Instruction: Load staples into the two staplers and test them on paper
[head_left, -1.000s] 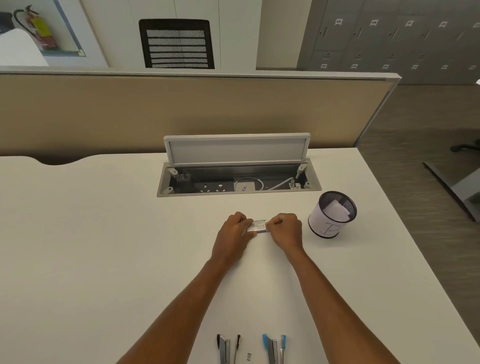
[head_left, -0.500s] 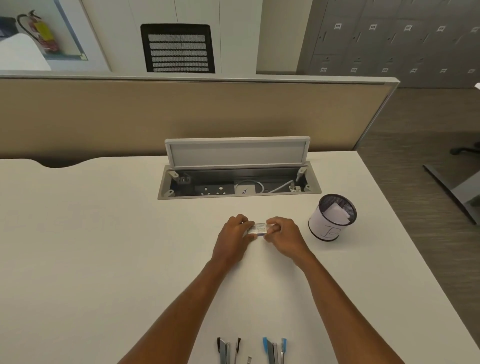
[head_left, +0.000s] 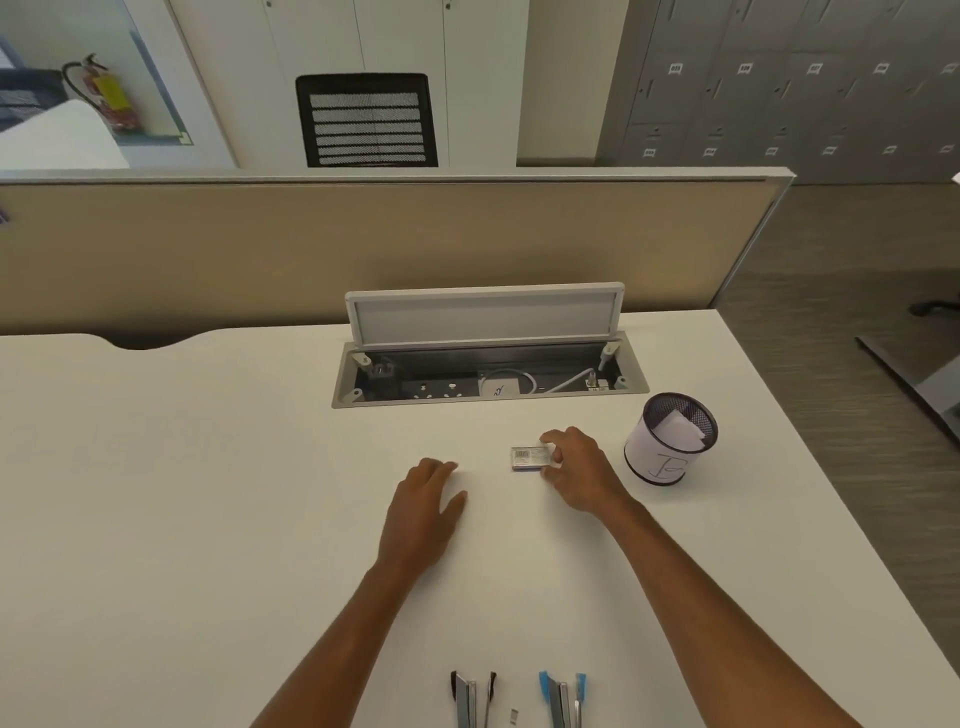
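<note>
A small box of staples (head_left: 529, 458) with a barcode lies flat on the white desk (head_left: 208, 493). My right hand (head_left: 576, 470) pinches its right end between thumb and fingers. My left hand (head_left: 423, 506) is off the box, to its left, fingers relaxed over the desk and holding nothing. At the bottom edge a black stapler (head_left: 470, 699) and a blue stapler (head_left: 563, 699) lie opened up, with a small strip of staples (head_left: 514, 716) between them.
A mesh pen cup (head_left: 670, 439) with folded paper inside stands right of my right hand. An open cable box (head_left: 488, 382) with its lid raised sits behind the hands. A beige partition (head_left: 363, 249) closes the desk's far side.
My left hand has let go of the staple box and drawn back to the left. The box now rests on the desk with only my right hand on it.
</note>
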